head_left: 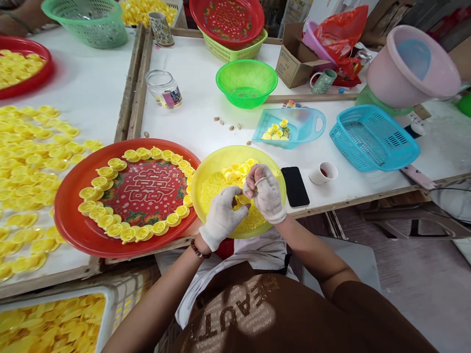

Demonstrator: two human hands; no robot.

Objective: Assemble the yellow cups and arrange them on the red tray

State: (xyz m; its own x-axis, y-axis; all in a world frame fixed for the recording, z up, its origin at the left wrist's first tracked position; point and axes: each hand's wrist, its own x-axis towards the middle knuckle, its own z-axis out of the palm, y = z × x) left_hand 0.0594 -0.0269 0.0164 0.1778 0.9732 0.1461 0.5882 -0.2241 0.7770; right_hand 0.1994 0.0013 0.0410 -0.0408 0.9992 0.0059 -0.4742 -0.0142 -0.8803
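1. Head view: yellow basin (206,167), landmark for all entries, at the table's near edge. Cup-shaped yellow pieces (237,170) lie heaped in its far part, over small yellow bits (211,186).
2. Left hand (225,213), gloved, fingertips bare: over the basin's near left part, thumb and forefinger curved towards each other beside a yellow piece. You cannot tell from here whether they grip it.
3. Right hand (265,193), gloved likewise: over the basin's right part, fingers curled, tips bunched. Anything pinched there is too hidden to name.
4. Red tray (69,196): just left of the basin, bearing more yellow pieces (109,220) set in a ring.
5. Phone (295,186): just right of the basin; paper cup (319,174), dark drink inside, beyond it. Your right elbow wants to stay tucked, lest a wide swing catch either.
6. Handling, as judged: work low over the basin, so dropped bits land inside. Use the bare tips, lightly; thin plastic may bend. Steady with your left, make fine moves with your right.
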